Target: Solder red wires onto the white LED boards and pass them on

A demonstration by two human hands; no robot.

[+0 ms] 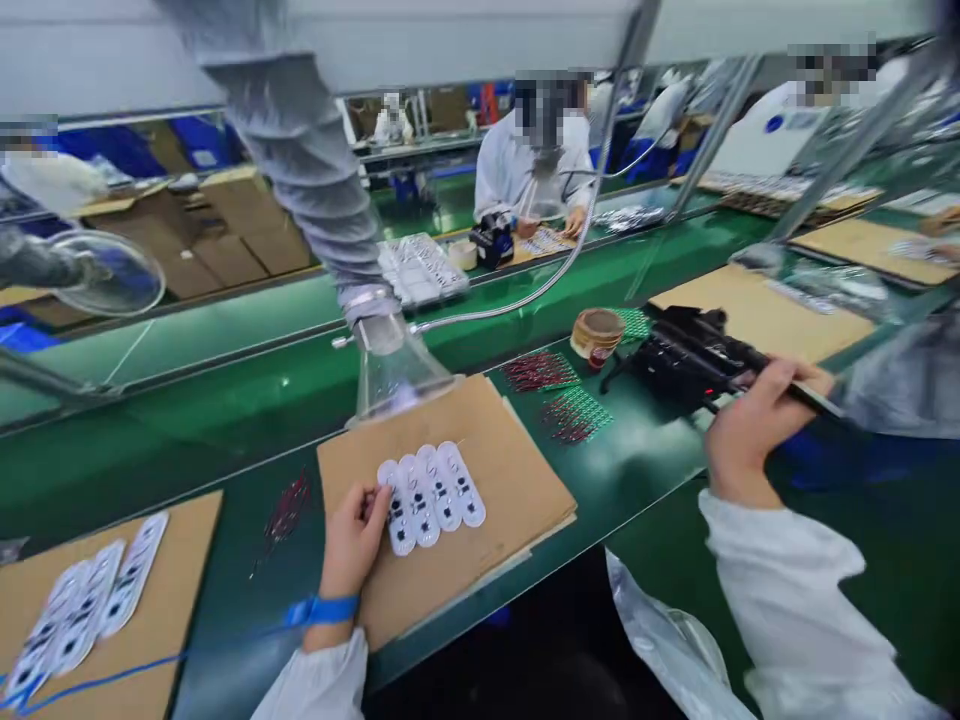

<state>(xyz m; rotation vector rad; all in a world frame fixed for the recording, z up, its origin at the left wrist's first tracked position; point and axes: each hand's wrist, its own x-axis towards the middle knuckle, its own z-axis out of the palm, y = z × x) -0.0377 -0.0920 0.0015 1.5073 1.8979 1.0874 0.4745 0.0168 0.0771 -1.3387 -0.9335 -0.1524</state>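
Observation:
My left hand [355,530], with a blue wrist strap [330,608], rests at the left edge of a row of white rounded boards [429,500] carrying small black parts. Its fingers are curled together, and anything between them is too small to make out. The boards lie side by side on a stack of brown cardboard sheets [517,480]. Over at the right, my right hand [757,425] is wrapped round the dark handle of a soldering iron [814,398]. The iron's front end is at a black stand [679,360] with a small red light.
A fume hood [397,365] on a grey duct hangs just behind the cardboard. Red wires [289,505] lie left; wired green boards [577,415] and a round tub [596,332] sit right. More white boards [82,615] lie on the left cardboard. A co-worker [536,160] sits opposite.

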